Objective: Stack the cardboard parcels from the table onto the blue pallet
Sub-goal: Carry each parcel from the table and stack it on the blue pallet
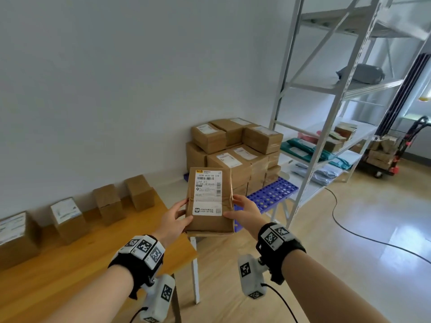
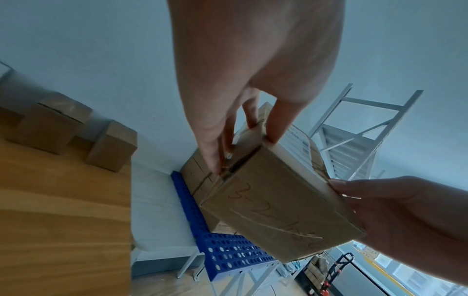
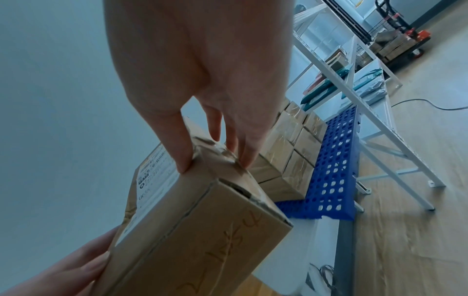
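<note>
Gripping one labelled cardboard parcel [image 1: 210,201]: left hand [image 1: 173,219], right hand [image 1: 245,212]. Five parcels on wooden table [image 1: 70,264]; blue pallet [image 1: 272,192] far right.

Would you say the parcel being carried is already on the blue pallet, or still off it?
Off it: the parcel is held in the air between left hand and right hand, short of the blue pallet.

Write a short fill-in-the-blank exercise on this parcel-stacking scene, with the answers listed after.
1. The parcel is held by ____ hands.
2. The pallet is coloured ____.
3. The other parcels waiting on the table number ____.
4. The label on the held parcel faces ____.

Answers: both; blue; four; up
</note>
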`<state>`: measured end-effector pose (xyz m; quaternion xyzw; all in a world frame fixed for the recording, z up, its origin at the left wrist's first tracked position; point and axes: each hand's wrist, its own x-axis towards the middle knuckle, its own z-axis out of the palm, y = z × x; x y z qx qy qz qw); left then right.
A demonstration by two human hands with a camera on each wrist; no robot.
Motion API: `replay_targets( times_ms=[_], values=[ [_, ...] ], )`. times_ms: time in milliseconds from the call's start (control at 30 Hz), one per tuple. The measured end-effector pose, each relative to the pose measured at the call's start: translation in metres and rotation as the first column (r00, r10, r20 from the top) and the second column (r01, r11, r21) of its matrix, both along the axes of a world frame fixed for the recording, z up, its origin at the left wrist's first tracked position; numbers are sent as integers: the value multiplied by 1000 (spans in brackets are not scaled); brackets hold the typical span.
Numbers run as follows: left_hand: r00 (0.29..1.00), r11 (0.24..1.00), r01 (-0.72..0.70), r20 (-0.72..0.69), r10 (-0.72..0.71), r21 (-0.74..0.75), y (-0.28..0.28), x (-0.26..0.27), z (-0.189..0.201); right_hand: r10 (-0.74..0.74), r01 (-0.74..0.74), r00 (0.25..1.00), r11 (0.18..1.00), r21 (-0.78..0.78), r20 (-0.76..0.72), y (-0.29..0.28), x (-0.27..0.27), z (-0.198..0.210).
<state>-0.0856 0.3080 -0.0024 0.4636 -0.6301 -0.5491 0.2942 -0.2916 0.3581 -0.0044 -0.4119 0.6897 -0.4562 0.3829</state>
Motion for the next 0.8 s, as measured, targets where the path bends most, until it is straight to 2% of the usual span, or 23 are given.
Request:
replay_targets(
  times_ms=[333, 800],
  values=[
    [998, 998, 65, -11, -65, 5, -32, -98, 5, -46, 48, 997, 998, -39, 59, -15, -96, 2],
    [994, 998, 65, -92, -64, 1, -142, -207, 12, -47, 47, 999, 999, -4, -27, -135, -205, 17]
  ],
)
